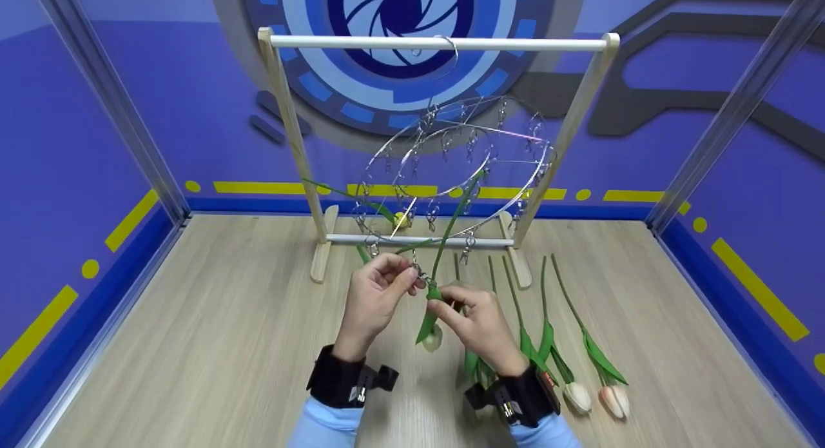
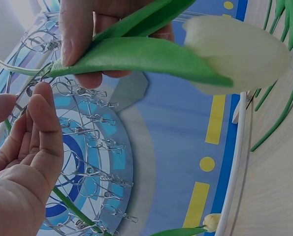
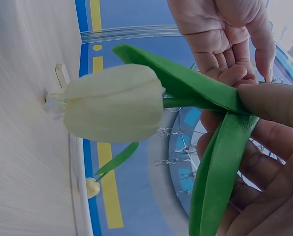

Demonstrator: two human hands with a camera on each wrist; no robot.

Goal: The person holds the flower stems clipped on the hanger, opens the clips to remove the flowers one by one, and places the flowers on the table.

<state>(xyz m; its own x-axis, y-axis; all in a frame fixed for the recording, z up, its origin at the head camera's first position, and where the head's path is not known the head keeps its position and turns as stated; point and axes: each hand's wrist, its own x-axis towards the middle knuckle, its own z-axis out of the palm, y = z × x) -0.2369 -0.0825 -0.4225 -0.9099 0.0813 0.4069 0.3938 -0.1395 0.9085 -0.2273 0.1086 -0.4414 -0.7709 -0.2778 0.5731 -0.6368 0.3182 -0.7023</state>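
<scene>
My right hand [image 1: 480, 322] pinches a white artificial tulip [image 3: 114, 103] where its green leaves meet the stem. The flower hangs head down, its stem running up past the round metal hanger [image 1: 540, 167]. Close beside it, my left hand [image 1: 377, 300] pinches a small metal clip [image 2: 32, 89] of that hanger between thumb and fingers. In the left wrist view the clip lies against the stem at the base of the leaves; whether its jaws have the stem cannot be told. A yellowish tulip [image 1: 401, 220] hangs farther back, bloom down.
A wooden rack [image 1: 290, 132] with a white top bar [image 1: 528, 44] bears the tilted hanger by its hook [image 1: 456, 56]. Several tulips lie on the table at right, among them a white one [image 1: 577, 398] and a pinkish one [image 1: 614, 401]. Printed walls enclose the table.
</scene>
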